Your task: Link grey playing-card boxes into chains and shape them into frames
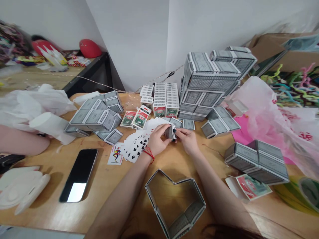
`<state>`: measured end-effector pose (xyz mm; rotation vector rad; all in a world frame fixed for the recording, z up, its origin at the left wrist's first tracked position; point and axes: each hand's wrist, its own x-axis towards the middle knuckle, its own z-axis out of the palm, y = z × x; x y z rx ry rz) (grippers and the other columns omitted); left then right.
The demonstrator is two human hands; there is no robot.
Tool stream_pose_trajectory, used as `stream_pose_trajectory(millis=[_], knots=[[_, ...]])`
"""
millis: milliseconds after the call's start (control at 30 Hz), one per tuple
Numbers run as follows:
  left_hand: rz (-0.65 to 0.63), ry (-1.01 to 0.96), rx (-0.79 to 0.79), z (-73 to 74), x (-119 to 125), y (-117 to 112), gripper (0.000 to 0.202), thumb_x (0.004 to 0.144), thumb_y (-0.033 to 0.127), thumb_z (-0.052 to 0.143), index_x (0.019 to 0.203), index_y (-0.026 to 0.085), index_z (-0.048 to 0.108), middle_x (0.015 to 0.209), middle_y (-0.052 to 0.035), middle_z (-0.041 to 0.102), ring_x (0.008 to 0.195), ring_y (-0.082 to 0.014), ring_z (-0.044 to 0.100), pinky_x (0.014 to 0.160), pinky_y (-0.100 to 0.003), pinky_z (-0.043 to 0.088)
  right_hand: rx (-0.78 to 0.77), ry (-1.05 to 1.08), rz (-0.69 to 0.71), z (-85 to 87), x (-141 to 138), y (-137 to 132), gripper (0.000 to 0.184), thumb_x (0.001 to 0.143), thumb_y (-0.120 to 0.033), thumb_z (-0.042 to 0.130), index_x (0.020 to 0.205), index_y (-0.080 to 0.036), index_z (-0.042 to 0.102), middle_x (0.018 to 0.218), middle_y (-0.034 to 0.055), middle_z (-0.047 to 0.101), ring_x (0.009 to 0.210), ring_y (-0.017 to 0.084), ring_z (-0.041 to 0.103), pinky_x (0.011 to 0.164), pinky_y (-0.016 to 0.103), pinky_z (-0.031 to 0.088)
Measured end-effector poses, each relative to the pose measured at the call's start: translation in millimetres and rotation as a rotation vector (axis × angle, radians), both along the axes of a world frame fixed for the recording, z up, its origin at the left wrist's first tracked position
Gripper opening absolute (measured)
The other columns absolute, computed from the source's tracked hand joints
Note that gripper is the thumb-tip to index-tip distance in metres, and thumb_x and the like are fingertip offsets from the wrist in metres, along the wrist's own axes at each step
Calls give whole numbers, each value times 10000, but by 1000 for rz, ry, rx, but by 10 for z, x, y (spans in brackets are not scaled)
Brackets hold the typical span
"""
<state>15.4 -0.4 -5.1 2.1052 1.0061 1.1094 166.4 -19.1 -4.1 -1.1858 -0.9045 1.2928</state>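
Observation:
Both hands meet over the middle of the table on a small folded playing card [169, 133] with a grey patterned back. My left hand [158, 137], with a red string at the wrist, has its fingers closed around the card's left side. My right hand [187, 140] pinches its right edge. Fanned playing cards [136, 146] lie face up beside and under the left hand, with a joker card [116, 154] at their left end. Between my forearms stands a heart-shaped frame of joined folded cards [194, 191]. A few face-down cards [188, 124] lie just behind the hands.
Stacked card boxes [166, 99] stand at the back, two card packs [141, 117] in front of them. Tall stacks of folded-card blocks [205, 86] rise right of centre; more blocks [96, 113] sit left. A phone [79, 176] lies front left, an opened card pack [251, 186] front right.

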Motion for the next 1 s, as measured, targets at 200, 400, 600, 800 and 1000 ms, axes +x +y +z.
stream_pose_trajectory(millis=[200,400,600,800,1000], knots=[[7,22,26,25,0,-21,546,644,132,670,1153,210,489,1172,-81,541,1089,-223,518,934,-399,457,26,-91,-22,8,10,-6,199,661,-352,672,679,-154,669,478,-28,556,393,81,434,403,219,329],[13,29,22,26,5,-40,542,643,133,667,1147,203,479,1172,-90,528,1088,-228,514,933,-400,455,15,-113,-41,18,-10,-11,205,641,-355,666,652,-151,656,493,-23,553,420,82,420,426,222,323],[19,47,50,40,14,-40,541,625,167,687,1126,204,488,1141,-88,536,1070,-238,517,911,-408,463,35,-213,-85,32,-33,-23,243,647,-384,642,612,-143,628,499,-18,542,433,84,410,438,222,322],[-3,56,58,47,11,-46,530,629,164,678,1124,202,492,1143,-89,534,1079,-238,509,935,-419,441,73,-332,-89,-8,-23,-41,263,681,-402,608,610,-149,609,559,9,583,489,111,476,488,233,372],[-37,59,23,56,0,-54,556,611,137,661,1134,208,487,1151,-91,518,1094,-252,495,952,-429,425,161,-525,-104,-48,-24,-64,264,741,-405,547,624,-170,577,586,16,583,520,121,493,511,233,377]])
